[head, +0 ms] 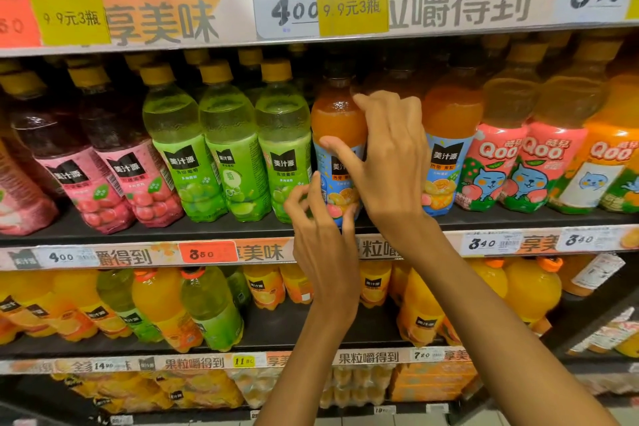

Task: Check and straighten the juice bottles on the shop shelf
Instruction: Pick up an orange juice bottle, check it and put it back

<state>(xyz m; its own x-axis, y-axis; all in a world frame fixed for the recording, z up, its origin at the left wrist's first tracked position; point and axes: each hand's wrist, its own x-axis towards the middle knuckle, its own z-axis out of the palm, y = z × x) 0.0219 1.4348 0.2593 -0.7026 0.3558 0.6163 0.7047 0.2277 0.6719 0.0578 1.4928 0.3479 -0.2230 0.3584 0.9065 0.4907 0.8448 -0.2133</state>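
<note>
On the middle shelf (242,230) at twelve o'clock, the right hand (390,162) and left hand (320,218) both clasp the blue-labelled orange juice bottle (337,121); the green grape bottles (228,142) at ten o'clock look straight, so checking seems midway.

Your left hand (323,235) and right hand (390,162) are bare, your forearms uncovered, no sleeves, with short, unpainted fingernails.

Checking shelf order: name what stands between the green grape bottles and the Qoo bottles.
In the head view, blue-labelled orange juice bottles stand there; the left hand and right hand grip one.
</note>
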